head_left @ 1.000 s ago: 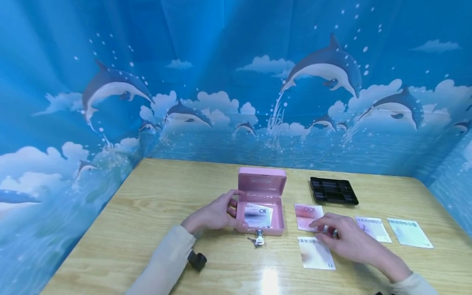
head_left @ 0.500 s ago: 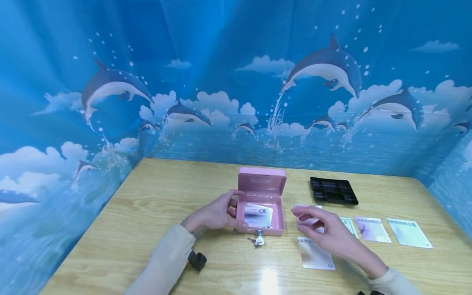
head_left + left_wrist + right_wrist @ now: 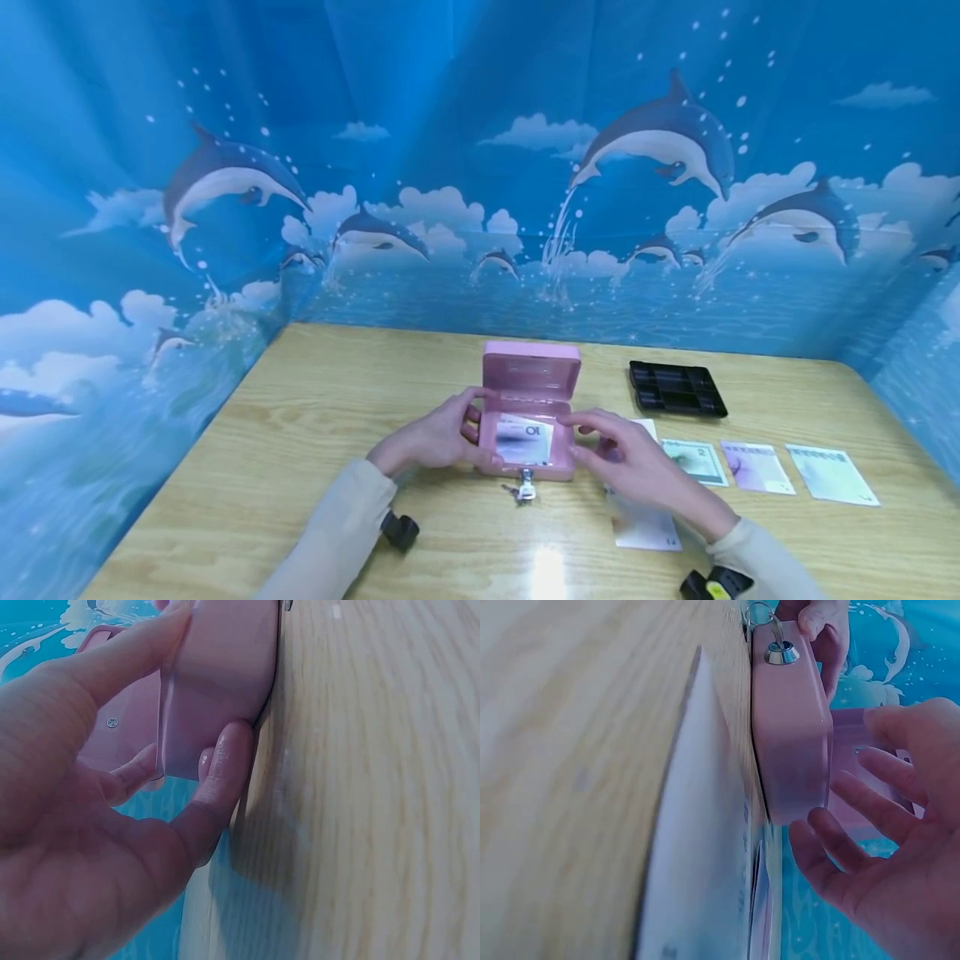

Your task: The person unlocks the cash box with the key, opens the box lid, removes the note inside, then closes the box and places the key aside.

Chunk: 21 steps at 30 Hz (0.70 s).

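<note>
A pink cash box [image 3: 566,472] stands on the table with its lid [image 3: 531,372] raised. Several banknotes lie inside, the top banknote [image 3: 525,442] marked 10. From the box's front lock hang keys [image 3: 525,492]. My left hand [image 3: 438,432] grips the box's left wall, its thumb near the front corner and its fingers along the side. At the right wall is my right hand [image 3: 633,467], fingers spread and loosely bent with nothing held; in the right wrist view its fingertips [image 3: 821,817] are close to the box, and I cannot tell whether they touch.
Behind the right hand sits a black compartment tray [image 3: 678,390]. To the right lie a green banknote [image 3: 697,462], a purple banknote [image 3: 757,467] and a pale green banknote [image 3: 832,475]. Another banknote [image 3: 648,529] is partly under the right hand's outline. A dolphin-print curtain [image 3: 450,208] surrounds the table.
My right hand has moved left from above the banknotes to the box's right side, uncovering the green banknote. The left hand and the box have stayed put.
</note>
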Motion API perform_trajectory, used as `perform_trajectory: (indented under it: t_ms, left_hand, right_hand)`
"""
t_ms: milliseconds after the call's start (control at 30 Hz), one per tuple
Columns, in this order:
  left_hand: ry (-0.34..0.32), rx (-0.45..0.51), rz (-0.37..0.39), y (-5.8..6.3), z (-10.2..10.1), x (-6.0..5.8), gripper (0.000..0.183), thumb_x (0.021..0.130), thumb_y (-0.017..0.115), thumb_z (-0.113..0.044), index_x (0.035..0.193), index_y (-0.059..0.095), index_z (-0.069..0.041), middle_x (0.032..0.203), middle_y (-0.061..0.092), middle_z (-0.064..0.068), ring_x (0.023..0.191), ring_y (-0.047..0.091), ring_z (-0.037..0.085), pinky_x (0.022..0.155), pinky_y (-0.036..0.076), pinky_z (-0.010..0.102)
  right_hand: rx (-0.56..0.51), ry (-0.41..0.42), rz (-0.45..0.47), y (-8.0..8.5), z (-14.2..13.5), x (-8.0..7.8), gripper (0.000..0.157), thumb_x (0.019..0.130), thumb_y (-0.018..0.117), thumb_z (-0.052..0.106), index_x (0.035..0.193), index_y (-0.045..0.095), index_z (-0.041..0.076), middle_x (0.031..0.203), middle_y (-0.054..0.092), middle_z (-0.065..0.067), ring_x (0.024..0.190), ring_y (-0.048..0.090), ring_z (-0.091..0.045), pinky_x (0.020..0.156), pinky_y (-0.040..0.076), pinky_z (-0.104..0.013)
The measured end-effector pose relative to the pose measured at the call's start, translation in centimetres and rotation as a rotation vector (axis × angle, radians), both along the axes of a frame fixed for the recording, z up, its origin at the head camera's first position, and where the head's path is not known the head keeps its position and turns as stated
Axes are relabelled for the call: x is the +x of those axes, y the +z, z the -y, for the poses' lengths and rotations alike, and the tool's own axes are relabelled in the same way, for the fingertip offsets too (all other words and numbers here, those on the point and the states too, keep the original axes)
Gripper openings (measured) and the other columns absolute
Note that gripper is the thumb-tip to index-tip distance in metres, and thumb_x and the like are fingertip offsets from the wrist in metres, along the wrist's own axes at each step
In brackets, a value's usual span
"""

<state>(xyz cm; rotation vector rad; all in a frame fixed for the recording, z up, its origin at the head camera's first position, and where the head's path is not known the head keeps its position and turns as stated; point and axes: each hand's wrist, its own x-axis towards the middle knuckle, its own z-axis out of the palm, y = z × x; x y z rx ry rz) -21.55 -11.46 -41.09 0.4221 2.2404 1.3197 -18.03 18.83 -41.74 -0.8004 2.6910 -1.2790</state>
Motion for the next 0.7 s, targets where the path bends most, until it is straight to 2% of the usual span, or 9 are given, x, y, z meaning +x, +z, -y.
perform_trajectory:
  t_ms: [167, 267, 433, 600, 700]
  left_hand:
    - [0.005, -0.024, -0.011, 0.0, -0.1, 0.0, 0.096, 0.075, 0.091, -0.021, 0.154, 0.035, -0.019, 0.124, 0.058, 0.011, 0.103, 0.063, 0.02, 0.094, 0.056, 0.037]
    - [0.003, -0.024, -0.012, -0.1, 0.0, -0.1, 0.096, 0.076, 0.091, -0.022, 0.154, 0.035, -0.019, 0.124, 0.058, 0.01, 0.104, 0.063, 0.02, 0.094, 0.056, 0.037]
    - [0.005, -0.024, -0.01, -0.1, 0.0, -0.2, 0.096, 0.075, 0.091, -0.024, 0.154, 0.035, -0.021, 0.124, 0.057, 0.01, 0.105, 0.062, 0.021, 0.094, 0.056, 0.038]
    - [0.008, -0.02, 0.001, -0.1, 0.0, -0.1, 0.097, 0.075, 0.091, -0.023, 0.154, 0.035, -0.021, 0.125, 0.058, 0.01, 0.105, 0.063, 0.021, 0.095, 0.056, 0.039]
    - [0.011, -0.024, 0.005, -0.1, 0.0, -0.2, 0.096, 0.076, 0.091, -0.022, 0.154, 0.035, -0.02, 0.126, 0.058, 0.01, 0.105, 0.063, 0.02, 0.096, 0.056, 0.04]
  right_hand:
    - [0.029, 0.001, 0.005, 0.0, 0.8, -0.9, 0.04, 0.097, 0.07, 0.026, 0.136, 0.064, 0.018, 0.114, 0.071, -0.001, 0.072, 0.058, -0.009, 0.059, 0.052, -0.023]
    - [0.083, -0.017, -0.015, 0.1, 1.4, -1.4, 0.039, 0.095, 0.072, 0.029, 0.133, 0.066, 0.021, 0.104, 0.069, 0.006, 0.061, 0.05, -0.01, 0.053, 0.046, -0.024]
    - [0.146, -0.015, -0.014, 0.1, 2.1, -2.1, 0.037, 0.095, 0.072, 0.03, 0.131, 0.068, 0.023, 0.098, 0.069, 0.01, 0.064, 0.051, -0.009, 0.056, 0.045, -0.025]
    - [0.171, 0.042, 0.007, -0.2, 2.5, -2.6, 0.038, 0.096, 0.07, 0.024, 0.133, 0.067, 0.018, 0.086, 0.066, 0.009, 0.067, 0.052, -0.009, 0.058, 0.046, -0.024]
    - [0.2, 0.055, 0.017, -0.2, 2.7, -2.6, 0.04, 0.096, 0.07, 0.025, 0.134, 0.067, 0.019, 0.094, 0.068, 0.006, 0.079, 0.05, -0.013, 0.066, 0.043, -0.024]
